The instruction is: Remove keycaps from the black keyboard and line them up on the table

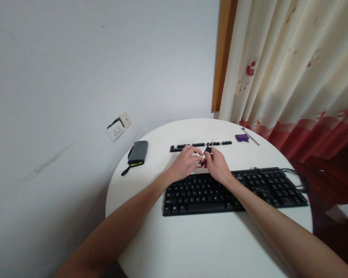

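Note:
Over the upper edge of a black keyboard, my two hands meet. My right hand is closed round the black handle of a wire keycap puller, with thin wire loops pointing up and away. Facing it, my left hand has its thumb and fingers closed on a small black keycap, just below the puller. The exact contact between keycap and puller is partly hidden by fingers. Behind my hands, several loose black keycaps lie in a line on the white table.
The round white table stands against a wall with a socket. A folded grey cloth with a black loop lies at left. At right are a purple cloth, a thin brush and the coiled keyboard cable.

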The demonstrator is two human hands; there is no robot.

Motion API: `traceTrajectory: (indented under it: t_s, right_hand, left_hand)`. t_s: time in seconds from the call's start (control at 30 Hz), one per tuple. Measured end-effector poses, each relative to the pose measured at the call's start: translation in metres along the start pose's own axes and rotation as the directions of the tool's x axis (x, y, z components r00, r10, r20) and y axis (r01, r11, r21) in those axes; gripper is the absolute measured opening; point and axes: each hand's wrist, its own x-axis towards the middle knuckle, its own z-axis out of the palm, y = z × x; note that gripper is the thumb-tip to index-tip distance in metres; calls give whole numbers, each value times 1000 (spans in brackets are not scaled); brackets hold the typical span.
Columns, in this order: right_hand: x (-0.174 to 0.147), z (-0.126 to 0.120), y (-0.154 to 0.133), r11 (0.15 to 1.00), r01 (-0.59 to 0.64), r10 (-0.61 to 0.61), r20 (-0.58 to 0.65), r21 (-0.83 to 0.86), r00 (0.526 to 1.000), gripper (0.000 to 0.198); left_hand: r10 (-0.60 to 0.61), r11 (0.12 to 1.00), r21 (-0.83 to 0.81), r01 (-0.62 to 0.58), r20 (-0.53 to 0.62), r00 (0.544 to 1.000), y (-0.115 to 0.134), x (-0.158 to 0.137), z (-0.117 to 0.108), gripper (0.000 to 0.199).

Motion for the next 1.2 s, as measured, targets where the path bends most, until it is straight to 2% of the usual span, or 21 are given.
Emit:
traceTrajectory:
  t_s: [0.17, 0.43, 0.53, 0.7, 0.8, 0.93, 1.1, 1.2]
  right_hand:
    - [2, -1, 1, 991, -59, 57, 24, 116, 998, 18]
    - [5, -3, 1, 983, -98, 100, -4, 153, 995, 17]
    - [5, -5, -2, 978, -118, 119, 7, 173, 993, 16]
    - [3, -5, -7, 982, -79, 70, 61, 173, 996, 17]
    - [3, -4, -8, 984, -85, 76, 59, 154, 995, 17]
    - [5, -9, -8, 991, -69, 71, -12, 117, 997, 18]
    - [6, -13, -10, 994, -60, 63, -30, 88, 998, 19]
    - [7, -14, -12, 995, -61, 63, -36, 74, 997, 19]
  left_hand:
    - [-3, 1000, -17, 3, -24, 1000, 3, 1, -1, 13]
    - [-68, 996, -73, 59, -120, 990, 4, 2, 6, 10]
    - [-140, 984, -131, 122, -135, 981, 5, 2, 9, 11]
    - [-277, 941, -250, 228, -185, 943, 5, 6, 6, 10]
    - [-326, 939, -188, 289, -216, 920, -3, 7, 2, 10]
    - [-403, 914, -50, 402, -226, 887, -27, 1, 2, 15]
    - [-527, 831, 101, 547, -169, 833, -53, -10, 8, 14]
    - [-562, 801, 170, 574, -115, 819, -60, -14, 14, 11]
